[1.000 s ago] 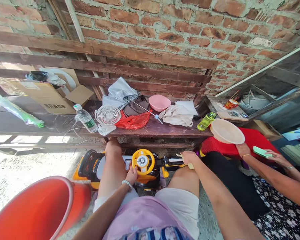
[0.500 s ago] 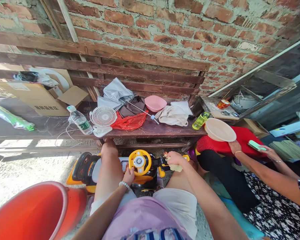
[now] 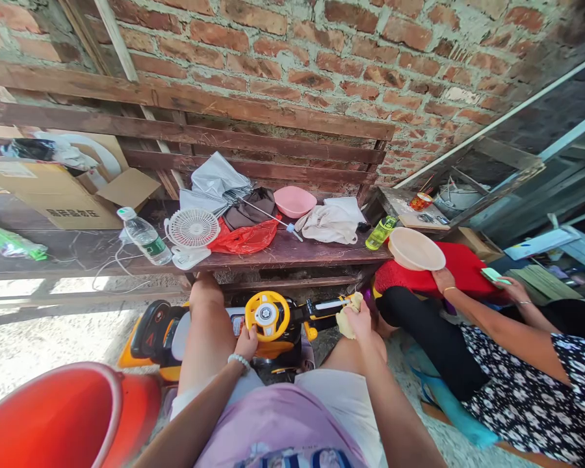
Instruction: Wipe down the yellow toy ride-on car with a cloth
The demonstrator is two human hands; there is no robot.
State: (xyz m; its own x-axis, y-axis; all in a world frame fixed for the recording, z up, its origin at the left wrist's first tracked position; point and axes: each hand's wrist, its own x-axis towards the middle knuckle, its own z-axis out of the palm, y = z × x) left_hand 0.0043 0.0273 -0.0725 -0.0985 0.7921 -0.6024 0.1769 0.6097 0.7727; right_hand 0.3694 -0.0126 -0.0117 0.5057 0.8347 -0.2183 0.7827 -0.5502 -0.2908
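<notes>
A ride-on toy (image 3: 275,349) stands crosswise at the person's twelve o'clock. The left hand (image 3: 245,343) grips its steering wheel (image 3: 266,316) by the rim, near seven o'clock. At the wheel's three o'clock, the right hand (image 3: 361,321) clasps a cloth (image 3: 345,324), bunched toward ten o'clock beside the toy's arm (image 3: 316,309). The cloth is pale yellow and crumpled; the toy yellow and black, its wheel white-centred.

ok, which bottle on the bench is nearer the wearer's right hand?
The yellow-green sports bottle, on the bench beside the cream basin. The other, a clear water bottle beside the white fan, is farther from that right hand.
</notes>
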